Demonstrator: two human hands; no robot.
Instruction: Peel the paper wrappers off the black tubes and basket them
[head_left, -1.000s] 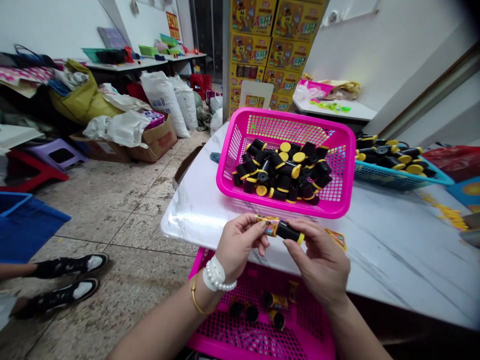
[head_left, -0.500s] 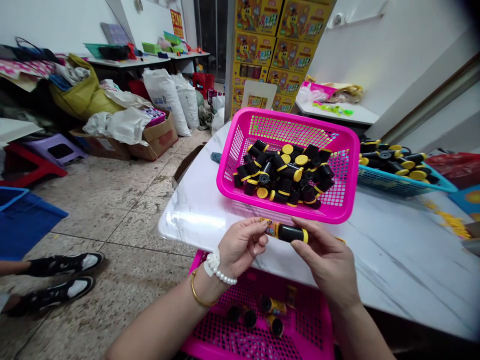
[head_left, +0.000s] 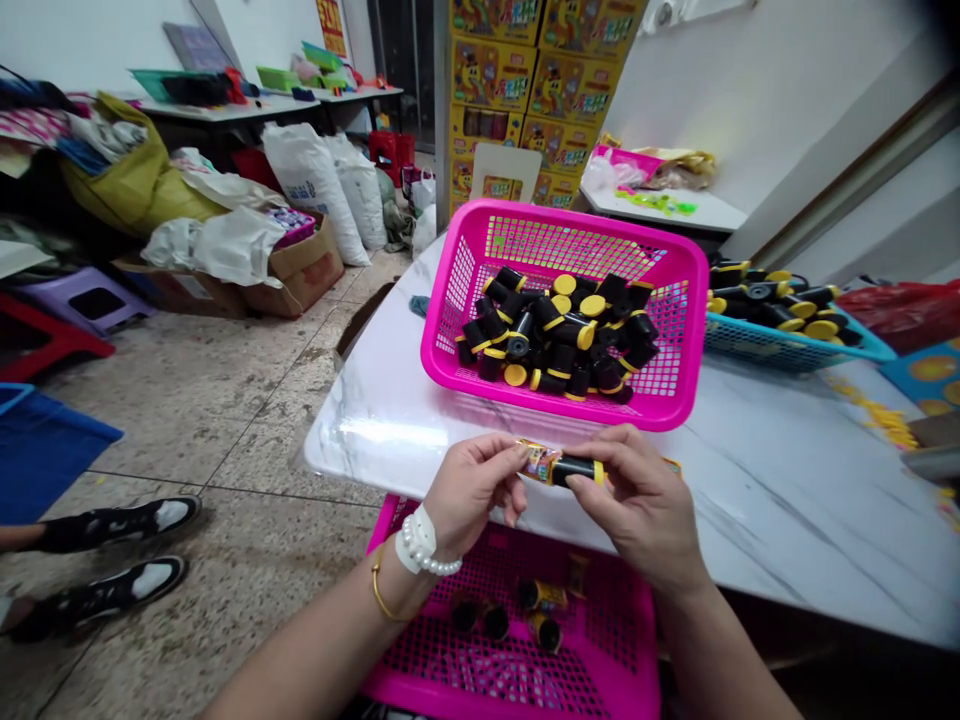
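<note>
My left hand (head_left: 480, 490) pinches a shiny printed wrapper sleeve (head_left: 537, 462) between thumb and forefinger. My right hand (head_left: 645, 500) grips a small black tube (head_left: 574, 471) with a yellow cap, held level with the cap toward the right. The sleeve and tube meet end to end; whether the sleeve goes over the tube's end I cannot tell. Just beyond my hands, a pink basket (head_left: 559, 403) holds many black tubes with yellow caps. Below them, a second pink basket (head_left: 592, 690) contains several tubes in printed wrappers (head_left: 545, 632).
A marbled white table (head_left: 787, 500) carries the upper basket and a teal basket (head_left: 810, 340) of more tubes at right. Yellow pieces (head_left: 885, 415) lie near it. Stacked yellow cartons (head_left: 491, 75) stand behind. A person's shoes (head_left: 142, 580) and a blue bin (head_left: 52, 450) are at left.
The whole view has shifted slightly, with the baskets now a little further left and higher. My hands keep hold of the sleeve and tube, almost unmoved relative to each other.
</note>
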